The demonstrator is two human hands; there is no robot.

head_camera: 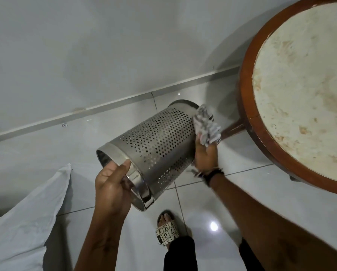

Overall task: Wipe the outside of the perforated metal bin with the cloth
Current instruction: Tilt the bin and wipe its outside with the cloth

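The perforated metal bin (155, 145) is held in the air, tilted on its side, its open mouth toward me at lower left and its base pointing up right. My left hand (110, 184) grips the polished rim at the mouth, thumb on the outside. My right hand (204, 155) presses a crumpled grey-and-white cloth (206, 126) against the bin's right side near the base. The fingers of that hand are partly hidden under the cloth.
A round table (257, 133) with a brown wooden rim and a stained pale top stands close on the right, one leg just behind the cloth. White bedding (24, 218) lies at lower left. My sandalled foot (166, 229) stands on the pale tiled floor below the bin. A wall with a baseboard runs behind.
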